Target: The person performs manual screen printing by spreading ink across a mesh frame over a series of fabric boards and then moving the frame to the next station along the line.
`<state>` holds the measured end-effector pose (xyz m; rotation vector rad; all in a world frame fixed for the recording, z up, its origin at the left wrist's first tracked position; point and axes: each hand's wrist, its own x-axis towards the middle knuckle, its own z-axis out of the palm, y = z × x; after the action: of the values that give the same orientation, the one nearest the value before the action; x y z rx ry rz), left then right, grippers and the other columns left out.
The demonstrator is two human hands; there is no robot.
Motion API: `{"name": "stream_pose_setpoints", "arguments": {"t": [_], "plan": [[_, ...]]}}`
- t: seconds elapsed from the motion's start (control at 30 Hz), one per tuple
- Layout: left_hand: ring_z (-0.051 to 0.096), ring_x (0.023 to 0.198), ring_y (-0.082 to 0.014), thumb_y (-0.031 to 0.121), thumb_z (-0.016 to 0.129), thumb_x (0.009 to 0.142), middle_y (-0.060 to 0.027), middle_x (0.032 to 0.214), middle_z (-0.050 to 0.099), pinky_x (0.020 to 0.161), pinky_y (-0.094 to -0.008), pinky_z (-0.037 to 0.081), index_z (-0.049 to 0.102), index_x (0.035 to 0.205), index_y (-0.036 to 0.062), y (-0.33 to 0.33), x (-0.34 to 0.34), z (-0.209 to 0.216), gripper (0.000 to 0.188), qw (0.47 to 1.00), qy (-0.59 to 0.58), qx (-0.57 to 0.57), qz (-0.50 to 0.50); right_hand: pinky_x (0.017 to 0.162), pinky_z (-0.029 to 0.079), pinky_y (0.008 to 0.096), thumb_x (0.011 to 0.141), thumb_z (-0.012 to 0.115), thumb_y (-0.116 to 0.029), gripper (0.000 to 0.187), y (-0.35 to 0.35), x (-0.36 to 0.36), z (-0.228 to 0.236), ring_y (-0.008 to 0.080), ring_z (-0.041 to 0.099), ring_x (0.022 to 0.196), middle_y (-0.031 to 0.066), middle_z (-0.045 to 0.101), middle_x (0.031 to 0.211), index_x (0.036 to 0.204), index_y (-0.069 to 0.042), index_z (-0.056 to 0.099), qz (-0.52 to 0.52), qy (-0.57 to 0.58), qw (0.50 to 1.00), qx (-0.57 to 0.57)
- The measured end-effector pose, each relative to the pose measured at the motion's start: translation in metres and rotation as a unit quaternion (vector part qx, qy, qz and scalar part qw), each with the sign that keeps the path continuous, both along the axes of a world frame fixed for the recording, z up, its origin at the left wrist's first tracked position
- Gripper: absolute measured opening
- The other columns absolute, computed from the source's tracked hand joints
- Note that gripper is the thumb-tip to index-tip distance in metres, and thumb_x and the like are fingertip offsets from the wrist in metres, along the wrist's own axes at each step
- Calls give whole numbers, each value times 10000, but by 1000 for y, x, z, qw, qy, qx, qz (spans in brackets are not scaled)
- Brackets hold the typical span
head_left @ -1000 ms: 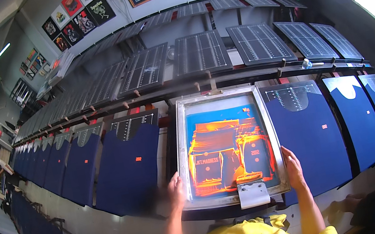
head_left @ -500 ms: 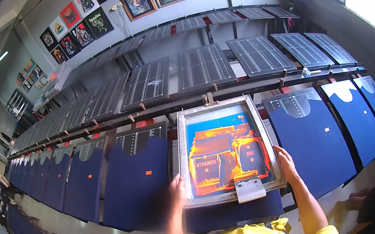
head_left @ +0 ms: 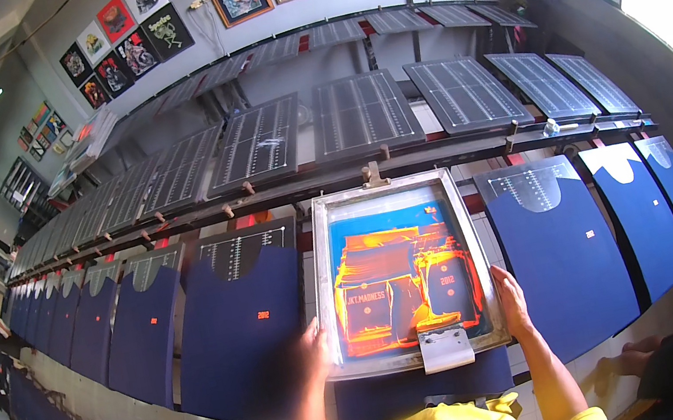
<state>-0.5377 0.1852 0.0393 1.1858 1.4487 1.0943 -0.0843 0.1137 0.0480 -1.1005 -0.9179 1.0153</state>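
Observation:
A metal-framed printing screen (head_left: 471, 240) with smeared orange ink on its blue mesh is in front of me. My left hand (head_left: 315, 353) grips its left side near the close corner, fingers curled around the edge and slightly blurred. On the opposite side, my right hand (head_left: 512, 302) holds the right rail. A squeegee with a pale metal handle (head_left: 447, 351) rests at the screen's near end, its handle overhanging the rail. Beneath the screen, mostly covered by it, lies a navy shirt (head_left: 422, 388). Whether the screen touches the shirt is hidden.
Navy shirts with small orange prints lie on boards to the left (head_left: 239, 344) and right (head_left: 569, 277). Behind a metal rail (head_left: 296, 183) stand rows of dark boards (head_left: 360, 116). A seated person's legs (head_left: 633, 360) show at lower right; another person stands far left.
The view has shifted slightly, and the screen's near edge sits a little lower in the picture. Both hands keep their grip on its sides.

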Motion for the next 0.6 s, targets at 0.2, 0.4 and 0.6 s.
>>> {"name": "stream_pose_setpoints", "arguments": {"t": [0.2, 0.4, 0.6], "plan": [[581, 1208, -236, 414, 567, 1002, -231, 1330, 602, 1025, -343, 442, 466, 1386, -145, 6, -6, -45, 685, 991, 129, 19, -21, 1182, 266, 362, 1017, 512, -424, 629, 1, -8, -6, 246, 405, 1404, 149, 481, 1478, 1456, 23, 447, -31, -113, 993, -17], [661, 681, -268, 487, 511, 1005, -192, 784, 682, 643, -403, 492, 588, 1365, 46, 4, -13, -43, 575, 956, 262, 131, 27, 1174, 316, 414, 986, 566, -184, 475, 2, -31, 8, 365, 354, 1450, 257, 361, 1543, 1414, 0, 474, -41, -313, 948, -53], [674, 963, -250, 79, 511, 979, -145, 1031, 701, 919, -371, 520, 638, 1186, -18, -57, 34, 24, 261, 966, 55, 249, 35, 1139, 389, 453, 799, 773, -251, 604, -63, -69, 84, 312, 433, 1389, 109, 500, 1469, 1348, -97, 576, 168, -635, 751, 70]]}}
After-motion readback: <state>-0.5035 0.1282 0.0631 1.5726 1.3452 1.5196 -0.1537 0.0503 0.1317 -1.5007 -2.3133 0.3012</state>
